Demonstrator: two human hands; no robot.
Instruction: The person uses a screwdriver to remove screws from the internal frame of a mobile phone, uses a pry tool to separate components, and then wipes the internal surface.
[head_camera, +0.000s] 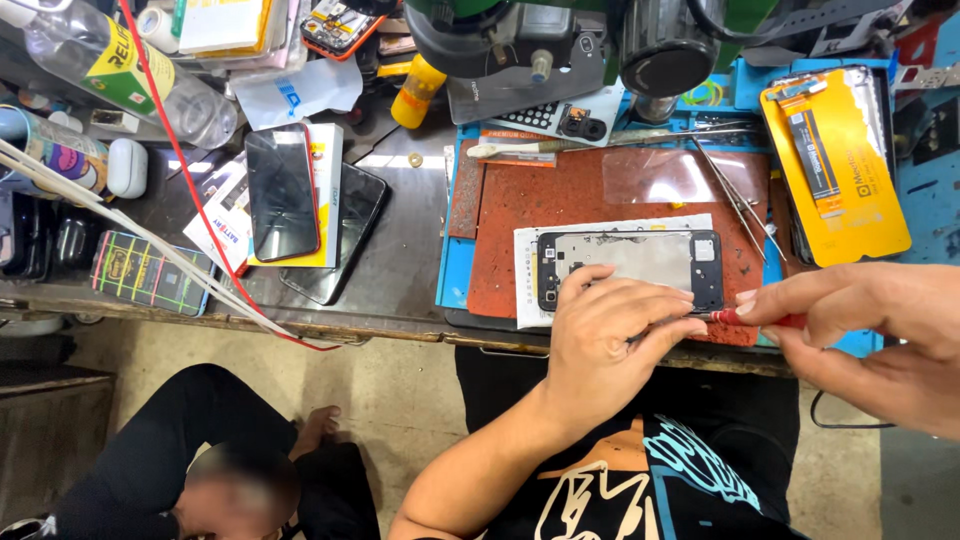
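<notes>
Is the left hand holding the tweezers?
No. The left hand rests on the opened phone; the tweezers lie apart on the red mat.

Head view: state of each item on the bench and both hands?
Opened black phone frame: back off, flat on the red work mat, pinned by the left hand.
Red-handled screwdriver: pinched by the right hand, tip at the frame's lower edge.
Metal tweezers: lying loose, untouched.
Two dark phones: screens off, stacked.
Clear plastic bottle: lying down.
</notes>
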